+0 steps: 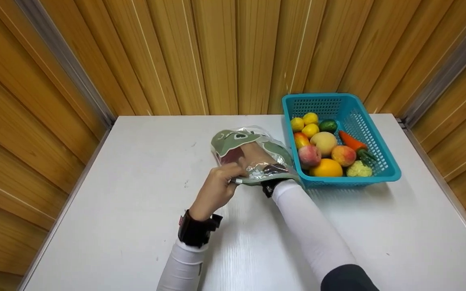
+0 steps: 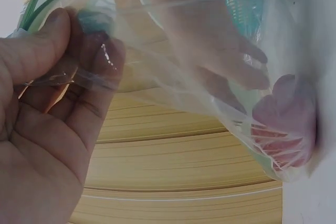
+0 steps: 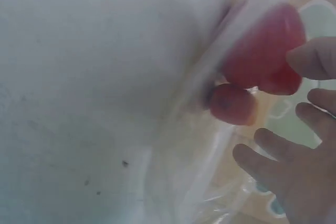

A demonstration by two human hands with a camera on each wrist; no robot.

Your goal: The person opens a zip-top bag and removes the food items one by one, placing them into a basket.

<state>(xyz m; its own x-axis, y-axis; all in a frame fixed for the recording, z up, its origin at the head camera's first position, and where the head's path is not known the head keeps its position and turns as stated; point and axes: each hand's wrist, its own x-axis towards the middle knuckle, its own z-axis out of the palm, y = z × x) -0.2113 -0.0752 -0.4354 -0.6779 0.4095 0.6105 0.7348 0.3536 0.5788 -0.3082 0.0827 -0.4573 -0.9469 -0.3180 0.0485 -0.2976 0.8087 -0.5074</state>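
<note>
A clear zip bag (image 1: 227,139) with green printed patches lies on the table, its opening toward me. My left hand (image 1: 214,188) pinches the bag's rim between thumb and fingers. Through that opening, my right hand (image 1: 255,155) reaches inside up to the wrist. In the right wrist view its fingers (image 3: 278,148) are spread and fairly straight, with the thumb close to a lobed red thing like a bell pepper (image 3: 265,51); whether they touch cannot be told. Beside it sits a smaller round red thing (image 3: 233,103). Through the film, the left wrist view shows the lobed piece (image 2: 286,121) at the bag's bottom.
Right of the bag stands a turquoise basket (image 1: 390,173), close against it. It holds several fruits and vegetables: lemons (image 1: 310,130), peaches (image 1: 343,155), an orange (image 1: 327,167) and a carrot (image 1: 352,140) among them. Wood-patterned panels (image 1: 217,56) border the white table (image 1: 148,182).
</note>
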